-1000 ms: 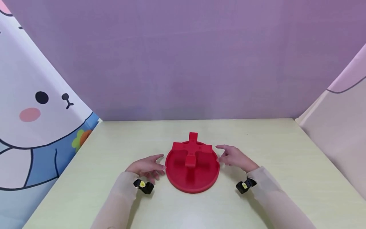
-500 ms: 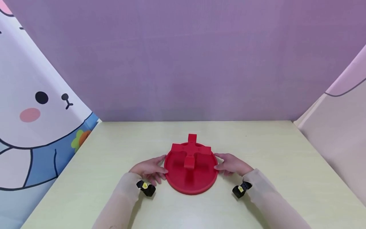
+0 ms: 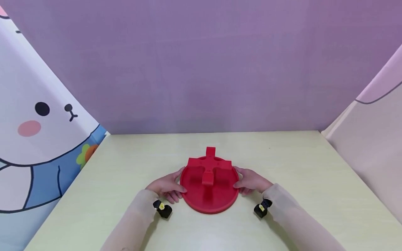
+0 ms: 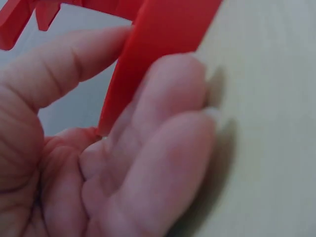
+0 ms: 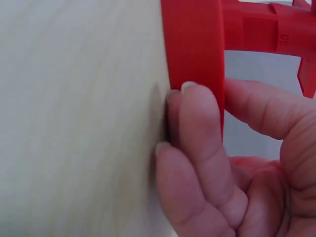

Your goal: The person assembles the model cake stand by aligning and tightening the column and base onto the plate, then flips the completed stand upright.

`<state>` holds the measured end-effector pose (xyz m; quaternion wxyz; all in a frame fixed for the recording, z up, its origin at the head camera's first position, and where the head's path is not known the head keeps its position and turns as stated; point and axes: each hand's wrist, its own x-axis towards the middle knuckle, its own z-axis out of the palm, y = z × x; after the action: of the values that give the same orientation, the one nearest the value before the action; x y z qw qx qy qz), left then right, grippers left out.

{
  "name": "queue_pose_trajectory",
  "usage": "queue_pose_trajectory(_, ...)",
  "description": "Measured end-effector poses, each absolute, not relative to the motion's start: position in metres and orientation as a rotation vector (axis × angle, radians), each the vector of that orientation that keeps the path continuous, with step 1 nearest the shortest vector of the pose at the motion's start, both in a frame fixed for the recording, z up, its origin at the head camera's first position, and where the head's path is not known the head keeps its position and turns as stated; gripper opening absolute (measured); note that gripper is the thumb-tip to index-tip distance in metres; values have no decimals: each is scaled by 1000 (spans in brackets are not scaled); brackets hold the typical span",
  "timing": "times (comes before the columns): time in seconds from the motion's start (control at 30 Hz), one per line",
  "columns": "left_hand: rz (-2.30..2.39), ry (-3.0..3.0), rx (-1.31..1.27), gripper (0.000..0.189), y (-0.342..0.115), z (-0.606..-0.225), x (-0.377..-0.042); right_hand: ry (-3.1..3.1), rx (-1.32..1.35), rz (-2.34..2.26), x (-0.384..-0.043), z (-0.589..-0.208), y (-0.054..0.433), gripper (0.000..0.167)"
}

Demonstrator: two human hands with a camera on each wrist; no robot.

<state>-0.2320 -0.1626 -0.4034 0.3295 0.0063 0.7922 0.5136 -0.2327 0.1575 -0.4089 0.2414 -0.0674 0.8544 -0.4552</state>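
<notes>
A red round tray point(image 3: 209, 205) with a raised rim lies on the table. Above its floor stands a red cross-shaped piece point(image 3: 209, 163) with blocky arm ends; the number 35 shows on it in the right wrist view. My left hand point(image 3: 168, 184) grips the tray's left side, thumb over the rim and fingers along the outer wall. On the opposite side my right hand point(image 3: 252, 180) holds the rim the same way. From the left wrist, the tray's side wall point(image 4: 163, 29) shows between thumb and fingers. Lower fingers of both hands lie close to the tabletop.
The pale wooden table point(image 3: 141, 150) reaches back to a purple backdrop point(image 3: 213, 69). A cartoon-printed cloth point(image 3: 47, 139) hangs at the left, a pale one point(image 3: 370, 146) at the right. Each wrist carries a small black camera.
Both hands have moved inward from beside the tray to its rim, and the thumbs now lie over the edge. The tray sits slightly further left in view.
</notes>
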Motion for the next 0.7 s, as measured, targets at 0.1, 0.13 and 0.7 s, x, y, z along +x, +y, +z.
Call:
queue_pose_trajectory(0.1,1324,2129,19,93,-158,-404,-232,2364,-200,-1215,-234,-409,153,78)
queue_pose_trajectory(0.13,1316,2149,26,92,-156,-405,-232,2377,-208,-1198,-234,-409,152,79)
queue_pose_trajectory(0.7,1446,2017,11,88,-149,-395,-227,2242,-294,-1281,-229,-393,173,73)
